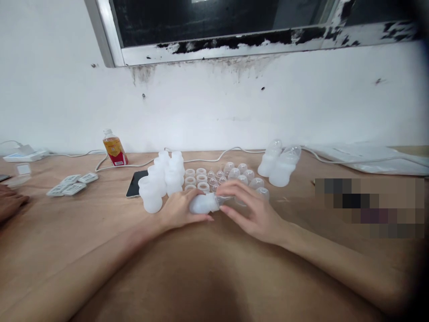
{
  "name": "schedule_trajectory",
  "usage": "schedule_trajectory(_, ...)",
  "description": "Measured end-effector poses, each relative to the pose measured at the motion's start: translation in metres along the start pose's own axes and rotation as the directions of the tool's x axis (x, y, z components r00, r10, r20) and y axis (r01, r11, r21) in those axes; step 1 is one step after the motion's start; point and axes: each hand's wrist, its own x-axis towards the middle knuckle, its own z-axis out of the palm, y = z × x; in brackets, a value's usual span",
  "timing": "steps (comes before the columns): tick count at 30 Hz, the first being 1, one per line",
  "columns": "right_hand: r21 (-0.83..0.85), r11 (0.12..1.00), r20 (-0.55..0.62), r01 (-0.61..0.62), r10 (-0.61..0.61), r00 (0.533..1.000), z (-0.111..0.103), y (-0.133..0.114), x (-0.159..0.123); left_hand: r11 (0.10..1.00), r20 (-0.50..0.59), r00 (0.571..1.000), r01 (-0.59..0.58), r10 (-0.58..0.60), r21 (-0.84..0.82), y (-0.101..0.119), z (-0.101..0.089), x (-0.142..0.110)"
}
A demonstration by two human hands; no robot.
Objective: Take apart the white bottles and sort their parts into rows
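My left hand (179,210) is wrapped round a small white plastic bottle (203,204) lying on its side just above the wooden table (214,268). My right hand (250,208) pinches the bottle's clear cap end, fingers curled on it. Behind the hands stand several upright white bottles (162,179), rows of white rings (196,178) and clear dome caps (243,176). Two capped bottles (279,163) lie tilted at the back right.
A black phone (136,183) lies left of the bottles. A juice bottle (114,148) stands by the wall, with white cables (214,158) along it. Small white packets (72,184) lie to the left. Another person's hand (10,203) rests at the left edge. Plastic bags (365,156) lie at the back right.
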Motion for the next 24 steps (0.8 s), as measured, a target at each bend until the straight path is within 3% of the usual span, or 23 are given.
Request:
schedule_trajectory(2,-0.102,0.969,0.035,-0.226,0.231,0.972,0.003,0.004,0.002,0.999,0.008,1.0,-0.027,0.027,0.044,0.003,0.0,-0.002)
schedule_trajectory(4,-0.09,0.922,0.201,-0.378,0.388,0.899,0.005,0.01,0.003,0.996,0.011,0.999,-0.046,0.046,0.072,0.006,0.0,-0.004)
schedule_trajectory(6,-0.015,0.9,0.342,-0.436,0.414,0.843,0.005,0.015,0.005,0.996,0.012,0.999,-0.044,0.043,0.073,0.006,0.0,-0.005)
schedule_trajectory(7,0.021,0.901,0.358,-0.433,0.398,0.845,0.004,0.017,0.006,0.997,0.008,0.999,-0.041,0.041,0.062,0.006,0.0,-0.005)
schedule_trajectory(12,0.083,0.97,0.226,-0.229,0.206,0.952,0.001,0.026,0.005,0.998,-0.025,0.998,-0.058,0.057,-0.04,0.005,-0.004,-0.001)
schedule_trajectory(15,0.067,0.998,0.182,-0.014,0.002,0.983,0.0,0.034,0.002,0.989,0.081,0.996,-0.031,0.043,-0.147,0.008,-0.012,0.002)
schedule_trajectory(19,-0.018,0.958,0.128,0.288,-0.283,0.95,0.001,0.038,-0.001,0.956,0.289,0.955,0.019,0.069,-0.292,0.013,-0.03,0.006)
schedule_trajectory(24,-0.192,0.832,0.027,0.52,-0.526,0.85,0.003,0.034,-0.004,0.926,0.505,0.856,0.098,0.108,-0.365,0.012,-0.048,0.008)
